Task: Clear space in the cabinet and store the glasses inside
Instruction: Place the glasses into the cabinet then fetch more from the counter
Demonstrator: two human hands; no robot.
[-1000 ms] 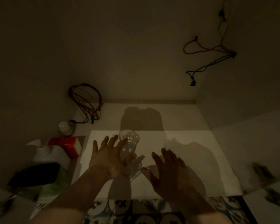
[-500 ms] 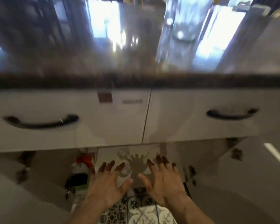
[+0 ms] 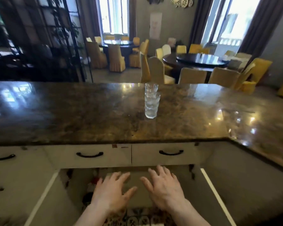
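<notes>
Two stacks of clear glasses [image 3: 151, 103] stand one behind the other on the dark marble counter [image 3: 88, 111], a little right of its middle. Below the counter the cabinet [image 3: 137, 170] stands with both doors swung wide. My left hand [image 3: 112, 191] and my right hand [image 3: 165, 186] hover side by side in front of the cabinet opening, fingers spread, holding nothing. The cabinet's inside is mostly hidden behind my hands and the drawer fronts; the glasses seen there earlier are out of sight.
Two white drawers with black handles [image 3: 89, 154] [image 3: 171, 152] sit under the counter edge. White cabinet doors [image 3: 42, 196] [image 3: 219, 198] flank my hands. The counter turns toward me at the right [image 3: 260, 144]. Red and dark items [image 3: 93, 181] show inside at the left. Patterned floor tiles [image 3: 137, 217] lie below.
My left hand let go of the glasses inside the cabinet. Both hands drew back out of the opening, and my view rose from the cabinet's inside to the counter top.
</notes>
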